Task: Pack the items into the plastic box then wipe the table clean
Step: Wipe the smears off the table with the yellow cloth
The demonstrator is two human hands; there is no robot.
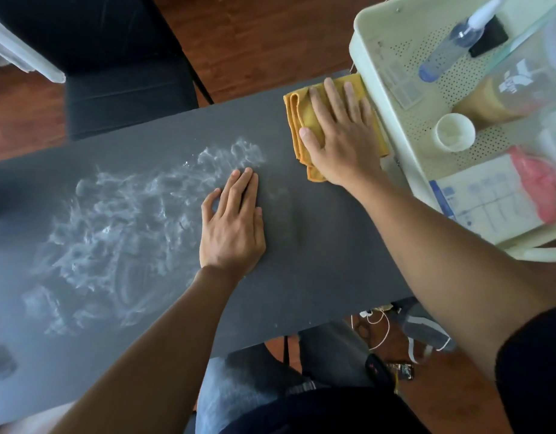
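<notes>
right hand (340, 137) flat on cloth (297, 120) | left hand (232, 225) flat on worktop (317, 245), holding nothing | risk: dry cloth just smears the white powder (120, 233) around, or bumps box (392, 130)

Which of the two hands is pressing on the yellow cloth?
The right hand lies flat on the yellow cloth beside the plastic box. The left hand rests on the bare table.

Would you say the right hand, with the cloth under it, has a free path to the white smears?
Probably yes: the right hand presses the yellow cloth flat, but the left hand lies between it and the white smears.
</notes>
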